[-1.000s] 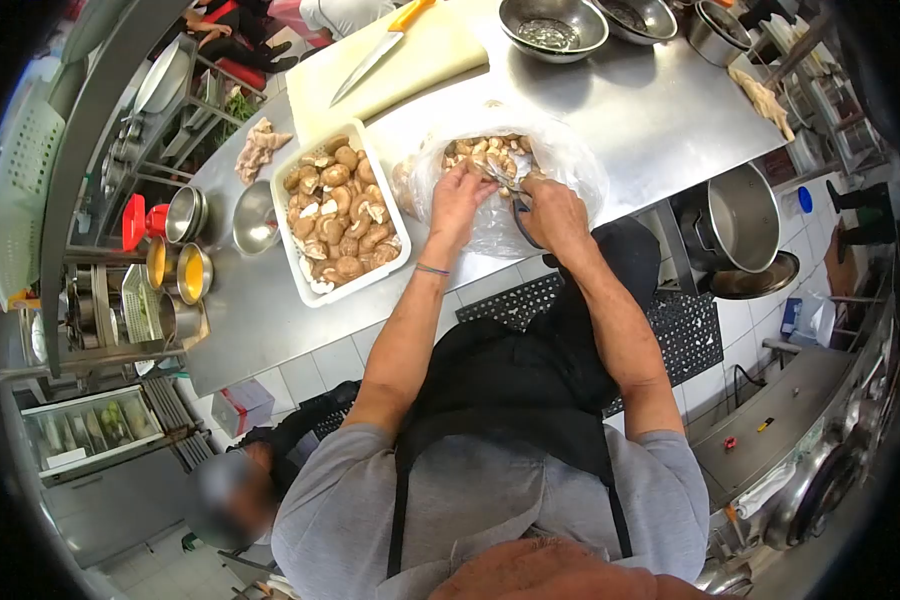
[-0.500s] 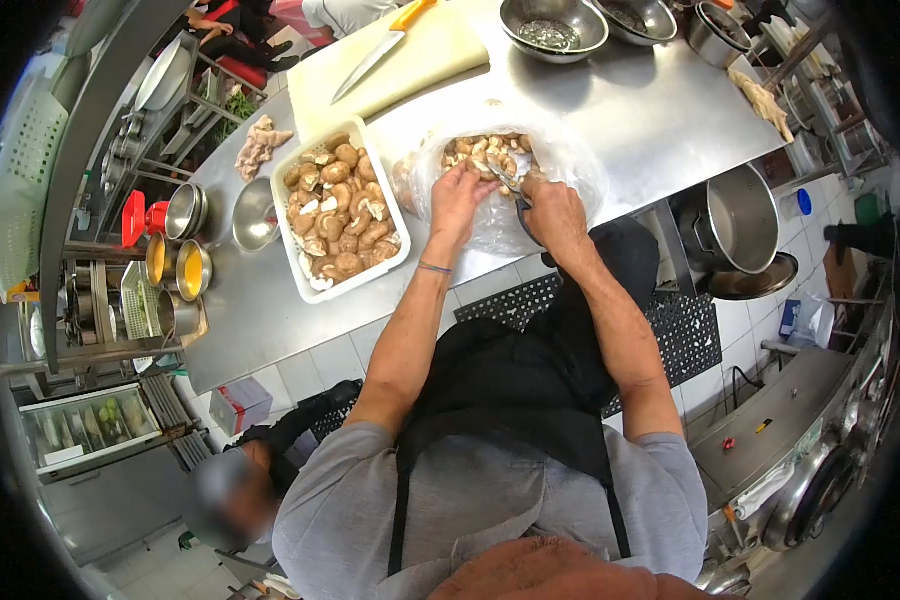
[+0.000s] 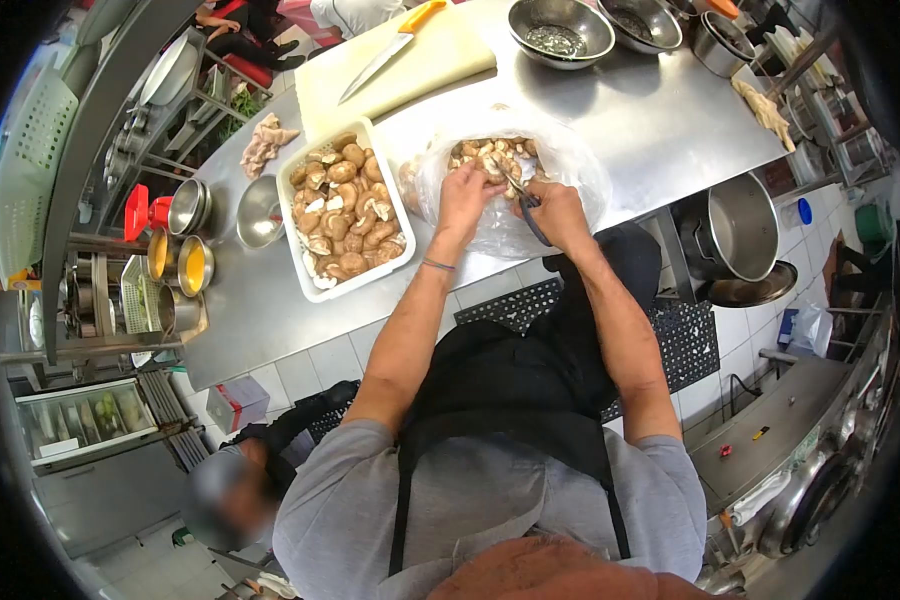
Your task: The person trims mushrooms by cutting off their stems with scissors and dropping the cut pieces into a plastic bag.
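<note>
A clear plastic bag (image 3: 580,190) lies open on the steel table, with brown mushrooms (image 3: 520,150) inside. My right hand (image 3: 557,212) is wrapped round dark-handled scissors (image 3: 536,222), whose blades point up and left over the bag's mouth. Close to the blade tips, the fingers of my left hand (image 3: 466,203) are pinched together at the left side of the opening. They seem to hold a mushroom, mostly hidden by the fingers. Left of the bag is a white rectangular tub (image 3: 406,256) full of brown mushrooms with some pale stems.
A yellowish cutting board (image 3: 450,50) bears an orange-handled knife (image 3: 382,62). Dark metal bowls (image 3: 562,35) stand at the back. A steel bowl (image 3: 261,212) and crumpled cloth (image 3: 266,146) lie left of the tub. A large pot (image 3: 740,228) is beyond the right edge. Another person (image 3: 235,490) is at lower left.
The scissors have tilted and show more of their handle below my right hand. Both hands have shifted slightly. The whole view has moved a little, so the table items appear slightly further right.
</note>
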The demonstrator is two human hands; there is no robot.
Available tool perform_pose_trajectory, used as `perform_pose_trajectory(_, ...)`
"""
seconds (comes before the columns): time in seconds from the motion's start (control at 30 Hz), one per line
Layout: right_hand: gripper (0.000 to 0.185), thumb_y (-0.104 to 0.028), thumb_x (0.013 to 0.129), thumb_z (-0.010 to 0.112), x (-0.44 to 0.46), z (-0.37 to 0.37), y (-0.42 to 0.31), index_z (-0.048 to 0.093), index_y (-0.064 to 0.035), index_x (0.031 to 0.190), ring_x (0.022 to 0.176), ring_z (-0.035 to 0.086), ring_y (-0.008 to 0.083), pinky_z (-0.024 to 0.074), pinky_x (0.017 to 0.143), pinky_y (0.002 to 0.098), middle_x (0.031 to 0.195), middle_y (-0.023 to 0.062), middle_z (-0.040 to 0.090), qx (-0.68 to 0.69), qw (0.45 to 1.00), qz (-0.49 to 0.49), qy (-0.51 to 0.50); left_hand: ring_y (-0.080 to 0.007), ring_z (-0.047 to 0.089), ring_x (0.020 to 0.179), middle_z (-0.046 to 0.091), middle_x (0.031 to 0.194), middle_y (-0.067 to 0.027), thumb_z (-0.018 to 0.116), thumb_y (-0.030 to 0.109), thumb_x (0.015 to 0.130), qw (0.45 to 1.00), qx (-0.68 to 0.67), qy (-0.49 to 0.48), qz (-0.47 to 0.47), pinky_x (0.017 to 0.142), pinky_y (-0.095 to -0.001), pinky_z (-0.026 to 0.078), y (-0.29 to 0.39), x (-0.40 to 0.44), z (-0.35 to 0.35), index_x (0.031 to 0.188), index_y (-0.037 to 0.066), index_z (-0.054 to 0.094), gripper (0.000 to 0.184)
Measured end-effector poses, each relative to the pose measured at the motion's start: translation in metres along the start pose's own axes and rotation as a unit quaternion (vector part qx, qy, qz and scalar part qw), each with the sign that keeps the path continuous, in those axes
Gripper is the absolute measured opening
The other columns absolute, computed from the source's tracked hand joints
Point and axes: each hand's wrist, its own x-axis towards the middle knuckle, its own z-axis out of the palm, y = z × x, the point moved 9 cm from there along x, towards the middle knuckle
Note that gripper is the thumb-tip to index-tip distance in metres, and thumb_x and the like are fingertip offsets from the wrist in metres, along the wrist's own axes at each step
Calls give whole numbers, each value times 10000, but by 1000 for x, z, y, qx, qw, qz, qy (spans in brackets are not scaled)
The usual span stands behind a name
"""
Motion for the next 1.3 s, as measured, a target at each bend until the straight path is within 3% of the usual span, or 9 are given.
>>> perform_pose_trajectory(0.07,266,-259,804,843,1,0,-1,745,-15,846,624,704,285,561,590,406,752,162,721,79,996,-16,-22,-283,717,1030,685,1182,-209,442,46,1005,1000,-16,-7,-15,913,-367,606,8,-2,0,1295,-119,550,351)
perform_pose_trajectory(0.17,335,-330,836,848,-7,15,8,712,-27,794,483,605,153,466,435,304,644,75,653,213,952,162,-146,-279,708,1023,682,1177,-207,427,48,1005,1000,-13,3,-9,888,-366,607,14,-4,-3,1294,-112,551,353)
perform_pose_trajectory(0.27,304,-315,908,800,-11,30,-3,669,-54,823,468,532,74,373,359,249,612,10,568,368,895,148,-202,-269,697,1003,678,1168,-199,403,52,1008,999,-40,-10,-5,854,-367,601,25,-6,0,1298,-102,543,357)
perform_pose_trajectory(0.47,376,-413,937,747,-8,34,-16,647,-51,958,467,520,89,424,403,245,625,-6,578,619,736,169,-215,-220,679,901,674,1087,-146,402,55,996,989,-131,-60,-35,789,-325,577,-2,13,-23,1194,-59,586,294)
perform_pose_trajectory(0.57,392,-433,957,716,-2,18,-1,631,-57,1027,508,539,98,453,448,257,638,-8,577,565,784,212,-147,-270,687,1000,656,1148,-184,416,85,1015,998,-52,-13,-22,834,-360,592,-7,10,-27,1249,-76,530,306)
perform_pose_trajectory(0.73,618,-619,878,720,-22,42,3,631,-53,1111,642,589,120,513,513,286,786,16,604,517,780,276,-219,-325,701,1067,654,1174,-210,497,96,1029,994,-78,72,5,849,-351,613,-1,15,-34,1328,-100,445,362)
perform_pose_trajectory(0.93,587,-583,889,731,-24,49,1,621,-40,1083,547,555,103,471,434,266,725,3,560,421,829,248,-271,-180,687,799,697,1004,-152,635,160,1012,991,18,119,56,688,-285,576,8,31,-43,1239,-84,560,342)
perform_pose_trajectory(1.07,524,-566,839,799,-22,56,3,584,-90,802,490,514,80,423,365,256,650,-11,518,412,842,247,-244,-137,636,700,703,932,-123,689,160,976,991,51,110,65,636,-260,537,15,21,-29,1154,-80,612,308)
perform_pose_trajectory(1.3,532,-565,864,772,-18,64,16,644,-55,944,483,521,83,418,369,255,665,-20,527,394,853,246,-237,-141,642,702,689,867,-111,712,152,945,992,78,97,28,632,-255,530,8,5,-19,1085,-77,618,284)
